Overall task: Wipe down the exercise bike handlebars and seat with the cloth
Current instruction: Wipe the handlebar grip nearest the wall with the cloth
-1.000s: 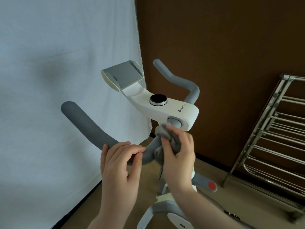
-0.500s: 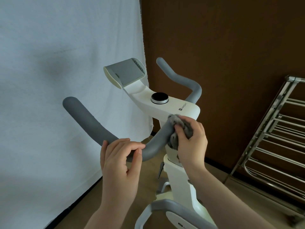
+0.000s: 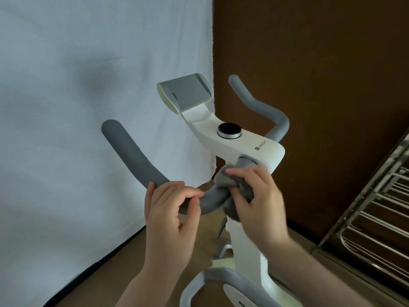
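A white exercise bike stands in front of me with grey padded handlebars. Its left handlebar curves down from the upper left to the white console. The right handlebar rises behind the console. My left hand curls round the low bend of the left handlebar. My right hand grips a grey cloth wrapped round the same bar, close to where it enters the console. The seat is out of view.
A grey tablet holder and a black round knob sit on top of the console. A white sheet hangs at the left, a brown wall behind. A metal drying rack stands at the right on the tan floor.
My right hand with the cloth has slid back and forth along the left handlebar near the console. My left hand has kept its hold on the bar. The view has shifted slightly.
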A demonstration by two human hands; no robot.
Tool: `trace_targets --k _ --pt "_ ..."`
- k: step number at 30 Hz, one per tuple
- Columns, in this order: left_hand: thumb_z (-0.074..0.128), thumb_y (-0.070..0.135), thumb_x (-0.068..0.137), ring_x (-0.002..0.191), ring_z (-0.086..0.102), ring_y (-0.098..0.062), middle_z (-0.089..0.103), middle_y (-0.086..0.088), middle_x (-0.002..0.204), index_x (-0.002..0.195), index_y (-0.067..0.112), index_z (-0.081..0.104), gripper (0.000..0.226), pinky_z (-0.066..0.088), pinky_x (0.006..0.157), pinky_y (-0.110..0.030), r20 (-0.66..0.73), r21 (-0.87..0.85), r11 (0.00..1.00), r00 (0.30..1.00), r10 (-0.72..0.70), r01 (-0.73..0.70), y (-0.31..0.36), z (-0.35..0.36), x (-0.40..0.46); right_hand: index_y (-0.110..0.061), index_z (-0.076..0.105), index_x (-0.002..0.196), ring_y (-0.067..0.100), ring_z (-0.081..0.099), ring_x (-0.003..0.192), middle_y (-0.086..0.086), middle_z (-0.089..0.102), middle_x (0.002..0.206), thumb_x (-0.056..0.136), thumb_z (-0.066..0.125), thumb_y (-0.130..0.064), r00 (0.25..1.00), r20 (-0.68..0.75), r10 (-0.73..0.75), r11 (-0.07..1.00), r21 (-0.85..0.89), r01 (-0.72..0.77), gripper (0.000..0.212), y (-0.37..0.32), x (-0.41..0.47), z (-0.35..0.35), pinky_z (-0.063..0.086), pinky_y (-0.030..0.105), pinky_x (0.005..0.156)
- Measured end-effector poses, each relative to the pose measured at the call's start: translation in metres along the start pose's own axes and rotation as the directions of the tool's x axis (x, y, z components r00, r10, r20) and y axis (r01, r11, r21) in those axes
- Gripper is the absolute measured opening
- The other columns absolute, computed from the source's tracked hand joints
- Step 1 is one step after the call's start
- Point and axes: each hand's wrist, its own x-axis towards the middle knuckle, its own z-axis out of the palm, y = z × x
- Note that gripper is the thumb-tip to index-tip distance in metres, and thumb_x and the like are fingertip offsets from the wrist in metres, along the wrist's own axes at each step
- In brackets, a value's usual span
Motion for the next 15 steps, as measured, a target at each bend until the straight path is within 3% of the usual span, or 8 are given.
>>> trace_targets --k 1,4,6,8,10,13,15 --pt "0.052 0.024 0.088 0.090 0.061 -0.008 0.066 0.017 0.087 0.086 0.025 0.069 0.017 0.029 0.113 -0.048 -0.004 0.000 1.000 1.000 -0.002 0.002 0.000 0.001 0.000 -0.023 0.067 0.113 0.005 0.057 0.098 -0.007 0.059 0.110 0.086 0.063 -0.015 0.999 0.028 -0.022 0.997 -0.076 0.024 0.028 0.009 0.013 -0.007 0.050 0.018 0.082" --pt "0.051 0.026 0.089 0.100 0.061 -0.008 0.068 0.018 0.090 0.086 0.026 0.069 0.018 0.028 0.114 -0.047 -0.027 0.001 1.000 1.000 -0.009 0.009 0.000 0.002 -0.001 -0.021 0.069 0.110 0.007 0.057 0.098 -0.001 0.063 0.111 0.090 0.065 -0.015 0.994 -0.021 0.107 0.989 -0.101 -0.109 0.022 0.014 0.033 -0.011 0.044 0.007 0.083" --pt "0.050 0.027 0.089 0.115 0.056 -0.004 0.066 0.024 0.095 0.087 0.029 0.068 0.018 0.025 0.117 -0.041 -0.040 -0.004 1.000 0.999 -0.018 0.018 0.000 0.002 -0.002 -0.019 0.071 0.104 0.016 0.061 0.095 0.002 0.064 0.103 0.087 0.066 -0.015 1.000 -0.002 -0.002 0.982 -0.189 0.001 0.019 0.000 0.025 0.000 0.049 0.017 0.079" --pt "0.049 0.030 0.089 0.126 0.048 0.001 0.065 0.026 0.105 0.089 0.030 0.067 0.018 0.021 0.119 -0.034 -0.043 -0.011 0.999 0.998 -0.050 0.049 0.001 0.003 -0.003 -0.020 0.073 0.098 0.017 0.061 0.087 0.000 0.065 0.094 0.079 0.065 -0.015 0.976 0.137 -0.167 0.961 -0.199 0.192 0.021 -0.014 0.014 0.005 0.053 0.027 0.069" --pt "0.050 0.031 0.089 0.132 0.042 0.004 0.062 0.022 0.120 0.094 0.032 0.066 0.017 0.020 0.120 -0.030 -0.046 -0.020 0.995 0.995 -0.094 0.093 0.004 0.004 -0.004 -0.025 0.072 0.096 0.010 0.060 0.085 -0.005 0.066 0.093 0.081 0.066 -0.018 0.932 0.297 -0.206 0.959 -0.127 0.252 0.018 -0.019 0.025 -0.003 0.053 0.023 0.069" --pt "0.060 0.029 0.084 0.139 0.031 0.003 0.048 0.022 0.139 0.113 0.036 0.058 0.030 0.032 0.113 -0.026 -0.092 -0.020 0.982 0.978 -0.189 0.188 0.010 0.003 -0.005 -0.030 0.073 0.094 0.004 0.060 0.082 -0.013 0.068 0.085 0.087 0.065 -0.031 0.930 0.351 -0.111 0.990 -0.045 0.135 0.011 -0.008 0.055 -0.009 0.049 0.015 0.076" --pt "0.068 0.031 0.080 0.142 0.022 0.005 0.036 0.023 0.147 0.128 0.034 0.051 0.050 0.027 0.109 -0.016 -0.157 0.024 0.961 0.951 -0.268 0.275 0.013 -0.001 -0.007 -0.033 0.071 0.096 0.000 0.060 0.079 -0.016 0.067 0.083 0.086 0.065 -0.037 0.915 0.398 -0.062 0.992 -0.076 0.100 0.012 -0.008 0.059 -0.008 0.051 0.019 0.074"
